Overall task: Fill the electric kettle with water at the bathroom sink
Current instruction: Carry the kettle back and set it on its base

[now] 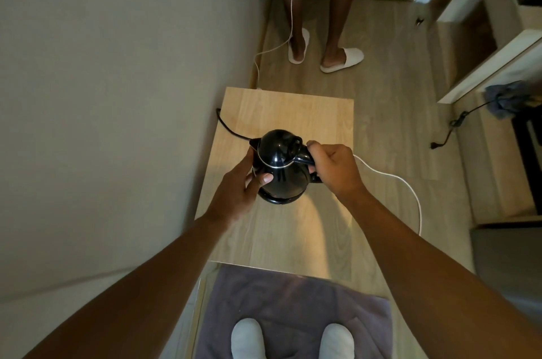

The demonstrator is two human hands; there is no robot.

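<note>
The black kettle (280, 166) is standing upright over the middle of the light wooden tabletop (308, 112), its long axis running straight up toward the camera, so mostly its domed lid is showing. Its small spout is pointing left toward the wall (117, 94), and its handle is sticking out to the right. Whether its base is resting on the tabletop or hanging just above it cannot be told from this view.

The left hand (243, 182) is cupping the kettle's left side, fingers half curled around the body and the thumb pressing against the front of the rounded wall. The right hand (331, 166) is closing firmly around the handle, fingers wrapped over it and knuckles facing up. Both hands are gripping the kettle at once.

Both bare forearms are reaching forward and down from the bottom corners of the frame, converging on the kettle, wrists nearly straight.

A black cord (227, 128) is trailing from behind the kettle off the tabletop's left edge. A white cable (404, 182) is curving across the floor (396, 65) to the right of the tabletop. The wearer's 2 pale slippers (246, 338) are standing on a grey mat (293, 294) just below the tabletop. Beyond the tabletop, a 2nd person's legs (343, 6) in white slippers are standing on the floor.
</note>
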